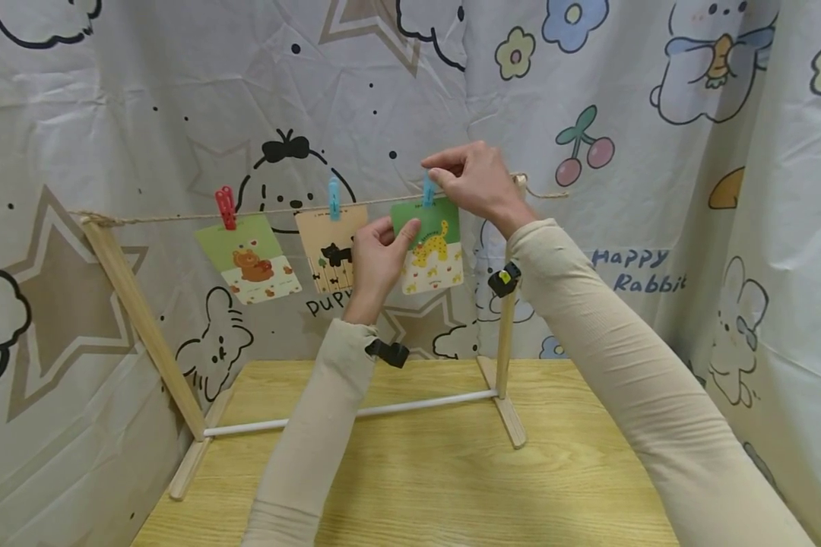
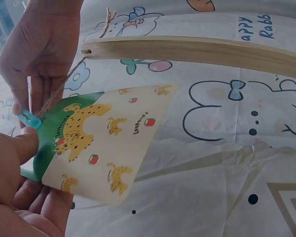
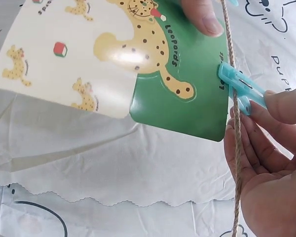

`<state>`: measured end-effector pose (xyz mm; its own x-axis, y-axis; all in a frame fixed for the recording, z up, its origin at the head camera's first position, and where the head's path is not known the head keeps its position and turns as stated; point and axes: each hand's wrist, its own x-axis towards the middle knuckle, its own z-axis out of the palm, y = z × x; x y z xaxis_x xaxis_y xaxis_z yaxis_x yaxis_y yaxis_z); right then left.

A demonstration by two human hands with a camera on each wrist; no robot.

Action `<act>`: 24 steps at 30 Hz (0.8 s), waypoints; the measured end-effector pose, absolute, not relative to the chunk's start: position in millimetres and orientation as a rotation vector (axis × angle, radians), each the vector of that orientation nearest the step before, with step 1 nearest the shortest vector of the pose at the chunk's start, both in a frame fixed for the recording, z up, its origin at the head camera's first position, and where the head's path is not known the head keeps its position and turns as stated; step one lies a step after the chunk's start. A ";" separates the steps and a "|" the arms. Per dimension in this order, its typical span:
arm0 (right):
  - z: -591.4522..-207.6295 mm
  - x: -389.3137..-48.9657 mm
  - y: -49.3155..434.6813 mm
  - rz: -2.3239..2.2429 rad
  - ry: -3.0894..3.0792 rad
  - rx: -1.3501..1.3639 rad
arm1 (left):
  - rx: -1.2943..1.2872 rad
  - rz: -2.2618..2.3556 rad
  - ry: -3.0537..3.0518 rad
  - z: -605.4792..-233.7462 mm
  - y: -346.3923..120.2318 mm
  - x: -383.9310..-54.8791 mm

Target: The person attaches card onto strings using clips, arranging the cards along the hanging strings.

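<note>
A green and cream leopard card [image 1: 429,262] is at the twine [image 3: 237,163], upright, near the right end. My left hand [image 1: 378,262] pinches its left edge, thumb in front and fingers behind. At the card's top edge, my right hand [image 1: 479,182] pinches a light blue clothespin [image 3: 244,86] between thumb and fingers. The clothespin's jaws sit over the twine and the card's top edge. To the left hang a peach cat card [image 1: 321,235] under another blue clothespin [image 1: 334,199] and a green bear card [image 1: 253,262] under a red clothespin [image 1: 226,207].
The twine runs between two wooden posts [image 1: 144,327] of a stand. A white rod [image 1: 410,406] joins its feet low down on the wood-grain table [image 1: 451,486]. A cartoon-printed curtain [image 1: 198,99] hangs close behind and at both sides.
</note>
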<state>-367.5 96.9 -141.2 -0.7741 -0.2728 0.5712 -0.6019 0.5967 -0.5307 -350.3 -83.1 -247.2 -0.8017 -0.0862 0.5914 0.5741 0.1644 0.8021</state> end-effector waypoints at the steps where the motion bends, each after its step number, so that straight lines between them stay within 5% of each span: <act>1: -141.0 -367.3 97.1 1.023 -2.394 0.696 | -0.463 -1.669 -1.941 -247.8 -83.1 -349.2; 24: -138.4 -366.4 102.7 0.978 -2.365 0.725 | -0.382 -1.308 -2.017 -259.9 -96.6 -332.5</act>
<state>-366.4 102.7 -138.4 -0.7461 -0.2867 0.6010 -0.6274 0.6051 -0.4901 -332.5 -96.6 -259.9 -0.7168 -0.1201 0.6869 0.5780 0.4487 0.6816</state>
